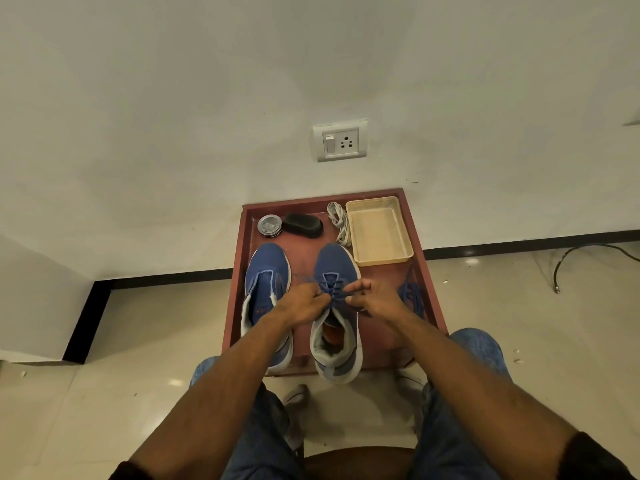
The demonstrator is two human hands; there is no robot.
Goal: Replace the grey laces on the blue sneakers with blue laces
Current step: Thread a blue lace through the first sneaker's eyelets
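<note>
Two blue sneakers stand side by side on a small red-brown table [420, 258]. The right sneaker [335, 268] carries a blue lace [334, 295] threaded through its eyelets. My left hand [300, 304] pinches that lace at the left of the eyelets. My right hand [375, 296] pinches it at the right. The left sneaker [265, 271] has no lace in it. A second blue lace [410, 294] lies loose on the table right of my right hand. The grey laces [338, 221] lie bundled near the table's back.
A beige plastic tray [379, 230] sits at the back right of the table. A round tin [269, 224] and a black brush [303, 225] sit at the back left. The wall with a socket [341, 140] is behind. A cable [588, 256] lies on the floor, right.
</note>
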